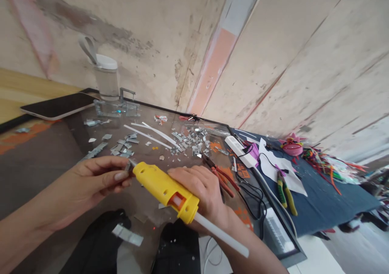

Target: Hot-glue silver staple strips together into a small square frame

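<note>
My right hand is wrapped round a yellow hot glue gun, with a long white glue stick sticking out of its back end. The nozzle points left and meets a small grey piece pinched between the thumb and fingers of my left hand. Whether nozzle and piece touch, I cannot tell. Beyond my hands lie loose white glue sticks and a heap of shiny grey scraps. Another grey strip is close below my left hand.
Red-handled pliers lie right of my right hand, near black cables and a white power strip. At the back left stand a clear bottle and a tablet. Green-handled pliers rest on blue cloth.
</note>
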A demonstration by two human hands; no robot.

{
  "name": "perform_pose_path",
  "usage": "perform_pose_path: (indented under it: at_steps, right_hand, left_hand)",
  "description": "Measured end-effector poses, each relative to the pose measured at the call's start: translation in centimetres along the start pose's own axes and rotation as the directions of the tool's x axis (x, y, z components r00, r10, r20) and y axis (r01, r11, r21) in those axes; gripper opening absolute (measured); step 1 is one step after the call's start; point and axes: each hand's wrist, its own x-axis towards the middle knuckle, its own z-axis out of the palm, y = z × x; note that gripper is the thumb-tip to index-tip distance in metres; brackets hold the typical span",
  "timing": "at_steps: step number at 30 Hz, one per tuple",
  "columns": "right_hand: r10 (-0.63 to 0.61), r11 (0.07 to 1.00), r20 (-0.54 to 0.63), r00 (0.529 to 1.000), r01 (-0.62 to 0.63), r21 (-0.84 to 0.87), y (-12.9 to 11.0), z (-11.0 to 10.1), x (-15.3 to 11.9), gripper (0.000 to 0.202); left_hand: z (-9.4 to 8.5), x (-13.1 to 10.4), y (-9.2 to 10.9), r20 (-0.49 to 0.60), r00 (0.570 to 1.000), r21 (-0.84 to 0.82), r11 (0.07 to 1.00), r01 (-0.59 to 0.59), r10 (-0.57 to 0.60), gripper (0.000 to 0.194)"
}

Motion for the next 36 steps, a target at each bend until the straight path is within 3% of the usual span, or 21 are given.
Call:
perform_pose_path:
  at_steps: [12,16,21,30,36]
  right_hand:
    - [-0.033,0.995,-0.005,0.999,0.033,-0.099,0.5,-0.1,0.0,0.034]
    - [-0.038,0.997,0.009,0.999,0.038,-0.059,0.2,-0.2,-0.1,0.036]
    - [-0.044,0.997,0.040,0.998,0.047,-0.058,0.4,0.1,-0.3,0.038]
    - [-0.026,0.999,-0.011,1.000,0.025,-0.047,0.4,-0.2,-0.2,0.034]
    - [-0.030,0.997,0.027,0.999,0.031,-0.068,0.2,0.2,-0.1,0.039]
  left_hand:
    - [0.5,-0.4,0.5,-0.041,0.999,0.019,1.000,0.013,-0.012,0.041]
    - [0.1,-0.1,0.3,0.009,1.000,-0.016,1.000,0.021,-0.021,0.039]
    - [-0.7,0.2,0.0,-0.004,1.000,-0.041,0.999,0.018,-0.019,0.039]
    - [0.6,-0.3,0.8,-0.019,0.998,-0.041,0.998,0.056,-0.057,0.038]
    - [0.2,-0.2,0.5,-0.037,0.997,-0.066,0.996,0.067,-0.069,0.040]
